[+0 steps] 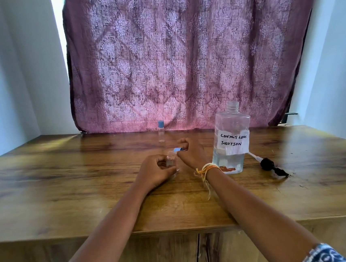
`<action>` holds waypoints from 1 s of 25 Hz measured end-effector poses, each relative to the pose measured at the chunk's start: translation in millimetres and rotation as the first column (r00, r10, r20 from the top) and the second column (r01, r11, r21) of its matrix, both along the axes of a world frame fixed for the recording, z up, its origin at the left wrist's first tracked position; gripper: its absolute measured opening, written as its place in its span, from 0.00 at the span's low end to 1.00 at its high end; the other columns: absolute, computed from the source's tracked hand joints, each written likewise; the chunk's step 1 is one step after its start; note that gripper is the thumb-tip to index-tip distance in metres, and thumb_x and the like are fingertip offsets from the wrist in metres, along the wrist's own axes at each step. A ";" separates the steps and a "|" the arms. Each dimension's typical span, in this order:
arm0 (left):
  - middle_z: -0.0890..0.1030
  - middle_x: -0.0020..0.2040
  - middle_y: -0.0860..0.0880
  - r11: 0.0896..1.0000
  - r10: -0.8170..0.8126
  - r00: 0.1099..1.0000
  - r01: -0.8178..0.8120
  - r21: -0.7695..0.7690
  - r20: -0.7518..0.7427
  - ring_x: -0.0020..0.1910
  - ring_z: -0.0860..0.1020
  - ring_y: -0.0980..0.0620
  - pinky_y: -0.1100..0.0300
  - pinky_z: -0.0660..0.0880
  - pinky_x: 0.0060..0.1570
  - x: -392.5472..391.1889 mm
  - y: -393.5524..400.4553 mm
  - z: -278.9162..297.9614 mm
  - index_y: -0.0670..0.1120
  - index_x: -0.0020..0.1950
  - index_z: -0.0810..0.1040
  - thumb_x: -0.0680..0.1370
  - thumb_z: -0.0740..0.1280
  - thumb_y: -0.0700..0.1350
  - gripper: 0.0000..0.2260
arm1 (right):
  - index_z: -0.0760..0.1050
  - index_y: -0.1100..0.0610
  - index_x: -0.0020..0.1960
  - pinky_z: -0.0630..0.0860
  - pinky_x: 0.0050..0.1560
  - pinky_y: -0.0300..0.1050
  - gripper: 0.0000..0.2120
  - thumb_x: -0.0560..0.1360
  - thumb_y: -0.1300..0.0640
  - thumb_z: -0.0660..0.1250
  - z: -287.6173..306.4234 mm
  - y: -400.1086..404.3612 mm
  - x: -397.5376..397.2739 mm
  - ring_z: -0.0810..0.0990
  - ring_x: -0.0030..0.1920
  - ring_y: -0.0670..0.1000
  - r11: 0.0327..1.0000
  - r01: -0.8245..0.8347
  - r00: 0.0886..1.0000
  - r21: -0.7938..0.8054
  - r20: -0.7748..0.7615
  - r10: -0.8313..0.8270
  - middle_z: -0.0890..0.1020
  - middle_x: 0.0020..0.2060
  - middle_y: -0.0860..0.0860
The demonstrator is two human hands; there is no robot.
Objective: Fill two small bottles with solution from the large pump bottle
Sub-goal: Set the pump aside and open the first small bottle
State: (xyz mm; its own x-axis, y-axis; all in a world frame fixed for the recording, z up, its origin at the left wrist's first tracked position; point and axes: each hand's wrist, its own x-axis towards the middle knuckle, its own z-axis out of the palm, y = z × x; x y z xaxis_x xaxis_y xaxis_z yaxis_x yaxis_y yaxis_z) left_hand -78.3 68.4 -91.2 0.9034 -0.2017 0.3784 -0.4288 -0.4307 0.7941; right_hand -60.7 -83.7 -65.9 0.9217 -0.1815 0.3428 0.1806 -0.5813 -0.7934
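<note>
Two hands – left hand [155, 172] gripping one small bottle [171, 159], right hand [191, 154] pinching its blue cap [177, 150], second capped bottle [161, 131] behind

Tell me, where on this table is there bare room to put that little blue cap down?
The table is bare left of the left hand. The right side is crowded: large bottle, pump head. Another small capped bottle stands behind the hands.

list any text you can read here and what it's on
"CONTACT LENS SOLUTION": handwritten in black on the white paper label stuck to the large bottle.
No other text: the two small bottles, the blue cap and the pump show none.
</note>
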 end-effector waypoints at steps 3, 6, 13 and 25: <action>0.86 0.42 0.52 1.000 0.002 1.000 -0.002 0.008 -0.006 0.42 0.83 0.58 0.61 0.79 0.46 4.1 0.7 -2.9 0.47 0.48 0.85 0.66 0.78 0.46 0.12 | 0.81 0.61 0.51 0.72 0.45 0.40 0.12 0.67 0.63 0.71 0.5 -0.5 16.9 0.81 0.50 0.54 0.975 0.021 0.999 -0.220 -0.044 -0.031 0.84 0.47 0.56; 0.86 0.43 0.54 1.000 -0.004 1.000 0.004 0.009 -0.016 0.43 0.84 0.58 0.59 0.81 0.48 9.0 1.8 -5.2 0.50 0.48 0.85 0.64 0.78 0.49 0.14 | 0.82 0.62 0.50 0.74 0.46 0.41 0.12 0.67 0.62 0.71 -7.3 0.1 27.4 0.82 0.50 0.56 0.969 0.012 0.997 -0.246 -0.074 -0.031 0.84 0.48 0.58; 0.86 0.44 0.53 1.000 -0.018 0.999 0.018 -0.016 -0.028 0.44 0.84 0.58 0.60 0.79 0.50 11.2 1.6 -6.2 0.49 0.49 0.85 0.64 0.79 0.49 0.16 | 0.72 0.61 0.65 0.75 0.61 0.50 0.27 0.69 0.56 0.74 -14.7 -8.8 24.0 0.78 0.59 0.57 0.973 0.022 0.978 -0.232 -0.195 -0.068 0.80 0.59 0.58; 0.85 0.48 0.47 0.994 0.057 0.995 -0.049 -0.099 0.086 0.47 0.82 0.53 0.63 0.78 0.48 -7.5 -7.3 1.3 0.41 0.56 0.82 0.69 0.76 0.51 0.20 | 0.77 0.58 0.52 0.78 0.47 0.46 0.11 0.70 0.59 0.67 -7.7 -16.9 -109.7 0.79 0.46 0.51 0.982 0.152 0.986 -0.112 0.090 -0.142 0.82 0.45 0.52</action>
State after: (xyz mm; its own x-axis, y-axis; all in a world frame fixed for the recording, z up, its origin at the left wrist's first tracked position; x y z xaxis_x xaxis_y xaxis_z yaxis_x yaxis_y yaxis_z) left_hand -85.9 61.2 -89.8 0.8740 -0.1133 0.4724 -0.4777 -0.3780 0.7930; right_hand -170.4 -100.5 -73.6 0.8563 -0.2667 0.4422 0.1470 -0.6950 -0.7038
